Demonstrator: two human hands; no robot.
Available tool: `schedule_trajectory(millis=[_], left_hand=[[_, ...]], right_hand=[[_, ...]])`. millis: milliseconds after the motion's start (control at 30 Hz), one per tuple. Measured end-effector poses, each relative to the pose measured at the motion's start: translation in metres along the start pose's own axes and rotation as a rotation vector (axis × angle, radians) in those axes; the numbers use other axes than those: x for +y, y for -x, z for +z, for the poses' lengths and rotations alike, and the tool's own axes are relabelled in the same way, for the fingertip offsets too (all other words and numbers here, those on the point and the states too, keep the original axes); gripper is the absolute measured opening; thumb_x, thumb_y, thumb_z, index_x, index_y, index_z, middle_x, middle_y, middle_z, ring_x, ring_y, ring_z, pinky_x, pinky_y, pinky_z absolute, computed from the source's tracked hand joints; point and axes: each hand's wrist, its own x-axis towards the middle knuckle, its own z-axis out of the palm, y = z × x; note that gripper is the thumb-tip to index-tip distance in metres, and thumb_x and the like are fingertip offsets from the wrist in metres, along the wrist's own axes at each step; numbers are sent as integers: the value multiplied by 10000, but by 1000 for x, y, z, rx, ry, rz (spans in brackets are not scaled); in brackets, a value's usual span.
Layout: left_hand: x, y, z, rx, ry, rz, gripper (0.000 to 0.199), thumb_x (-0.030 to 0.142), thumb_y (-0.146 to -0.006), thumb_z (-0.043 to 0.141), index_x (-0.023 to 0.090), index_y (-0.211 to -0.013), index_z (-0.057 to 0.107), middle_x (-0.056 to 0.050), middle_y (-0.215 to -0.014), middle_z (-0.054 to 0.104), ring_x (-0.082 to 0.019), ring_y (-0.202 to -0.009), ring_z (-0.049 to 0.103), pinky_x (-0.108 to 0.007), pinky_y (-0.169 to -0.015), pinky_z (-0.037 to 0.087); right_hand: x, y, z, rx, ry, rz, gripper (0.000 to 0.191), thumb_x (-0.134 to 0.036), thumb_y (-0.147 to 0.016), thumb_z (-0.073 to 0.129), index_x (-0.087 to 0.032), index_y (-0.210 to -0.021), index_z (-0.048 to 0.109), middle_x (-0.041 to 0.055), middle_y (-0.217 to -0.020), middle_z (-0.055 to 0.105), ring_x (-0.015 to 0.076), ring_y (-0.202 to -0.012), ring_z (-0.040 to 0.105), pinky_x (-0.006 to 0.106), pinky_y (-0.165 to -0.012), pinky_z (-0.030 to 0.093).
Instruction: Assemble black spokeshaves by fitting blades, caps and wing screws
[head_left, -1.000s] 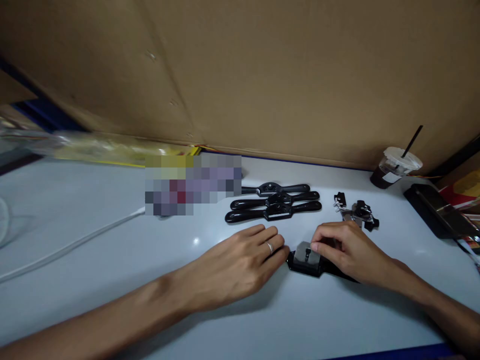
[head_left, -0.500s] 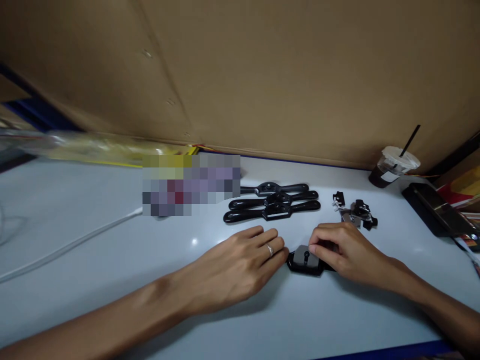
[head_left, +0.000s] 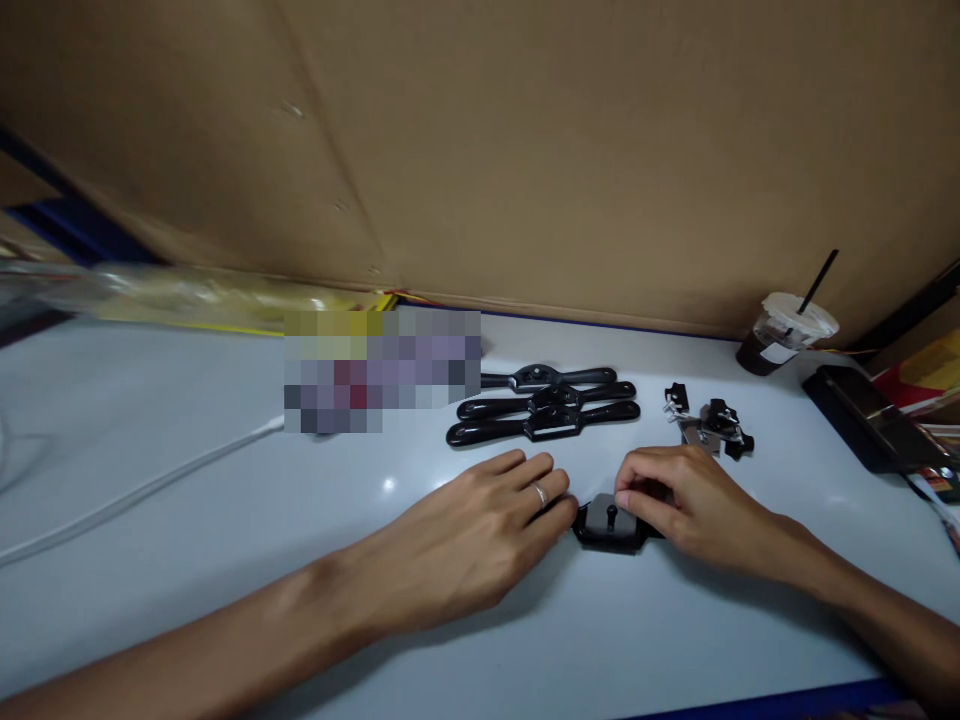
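Observation:
A black spokeshave (head_left: 609, 545) lies on the table with a grey metal blade (head_left: 598, 516) over its middle, and a dark screw head shows in the blade's slot. My left hand (head_left: 499, 530), palm down with a ring on one finger, is closed over the spokeshave's left end, hiding that handle. At the blade's upper right corner, the thumb and forefinger of my right hand (head_left: 686, 500) are pinched together on it. The right handle is mostly hidden beneath this hand. Behind my hands lie three more black spokeshaves (head_left: 555, 425), side by side.
Small black clamp parts and metal blades (head_left: 709, 430) lie in a loose pile at the right. Farther back are a lidded drink cup (head_left: 784, 335) with a straw and a dark flat device (head_left: 847, 415). A white cable (head_left: 157, 490) runs to a blurred-out patch at left.
Hardly anything differs. The fingers of my right hand have shifted very slightly left along the blade; my left hand stays in place.

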Motion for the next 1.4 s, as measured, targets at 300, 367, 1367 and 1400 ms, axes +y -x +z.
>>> schedule_trajectory(millis=[300,367,1367,1400], left_hand=[[1,-1,2,-40,-9,-16,129,154,-1058,488,161,-1030,614,-54,-937,634,-242,-828,526,-377,-730,365],[1,-1,1,-45,-4,-16,136,109,-1037,485,157,-1045,612,-58,-944,636,-242,-831,525,-378,-732,366],[1,3,6,16,-4,-26,234,97,-1042,404,162,-1045,628,-79,-963,652,-246,-842,552,-381,-739,420],[1,3,5,17,-3,-26,242,91,-1040,397,161,-1036,628,-79,-959,650,-247,-833,547,-382,-736,415]], right_hand=[[1,1,0,7,-20,-19,153,-154,-963,565,-195,-822,609,-10,-747,619,127,-648,480,276,-640,323],[2,0,0,9,-10,-29,168,-165,-975,549,-198,-818,599,-6,-752,619,130,-654,483,277,-640,323],[56,4,-87,369,695,306,172,-236,-926,591,-230,-898,761,25,-955,785,199,-826,680,293,-662,375],[55,4,-87,365,702,317,165,-238,-922,599,-232,-900,763,26,-955,785,203,-824,681,293,-651,367]])
